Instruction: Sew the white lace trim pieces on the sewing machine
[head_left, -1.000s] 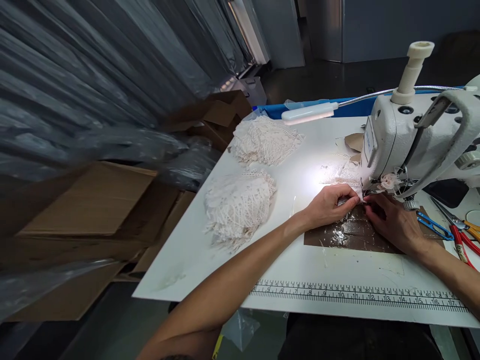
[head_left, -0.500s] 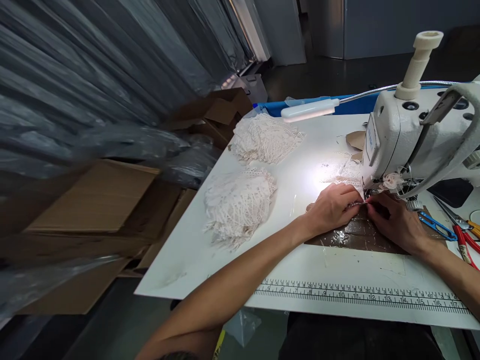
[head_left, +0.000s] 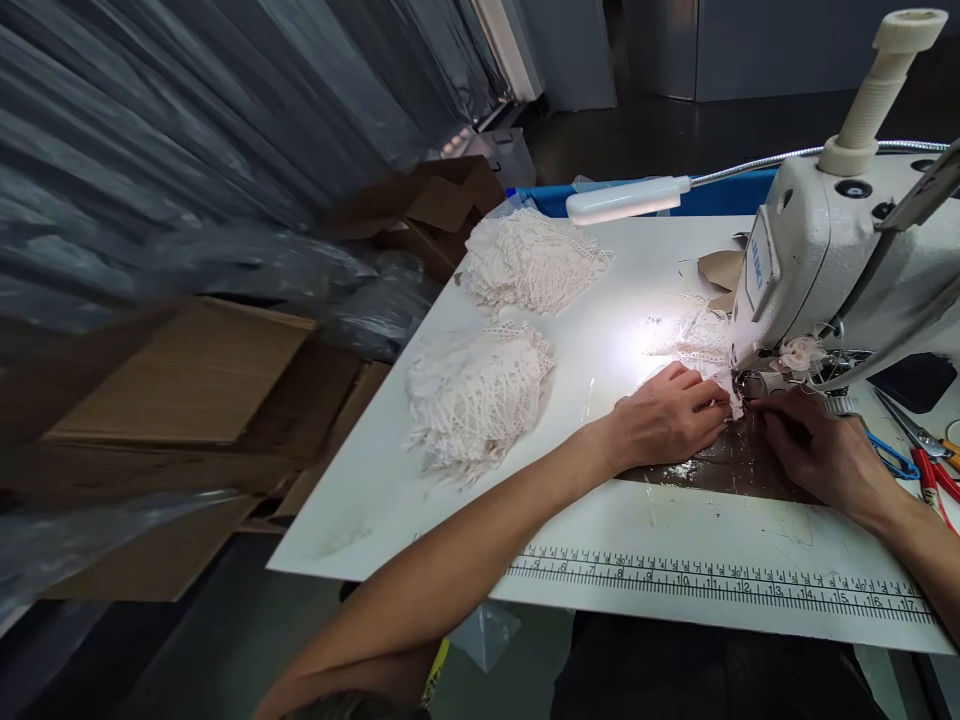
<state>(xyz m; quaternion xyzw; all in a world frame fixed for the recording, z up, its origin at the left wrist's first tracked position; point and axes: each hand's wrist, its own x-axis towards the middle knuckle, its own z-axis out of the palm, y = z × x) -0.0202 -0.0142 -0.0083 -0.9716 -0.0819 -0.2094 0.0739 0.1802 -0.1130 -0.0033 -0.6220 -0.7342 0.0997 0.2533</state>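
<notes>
Shifted since the earlier frames: both hands, edged rightward toward the presser foot. Left hand (head_left: 667, 415), fingers narrowed onto the lace strip (head_left: 729, 388), which lies on the table (head_left: 390, 480) beneath the sewing machine (head_left: 817, 250) at 3 o'clock of that hand, seemingly held flat for feeding; right hand (head_left: 821, 450), at 4 o'clock of the strip, fingers curled close, grip not discernible. Near lace pile (head_left: 480, 395) at 9 o'clock and far lace pile (head_left: 532, 260) at 11 o'clock of the left hand, kept apart from the lit patch; blue snips (head_left: 892, 460) just beside the right hand at 3 o'clock.

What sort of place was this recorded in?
Probably a small sewing workshop. An industrial sewing machine stands on a white worktable with a printed ruler along its edge, two heaps of white lace lie on it, and the left hand and right hand meet at a lace piece under the needle.
</notes>
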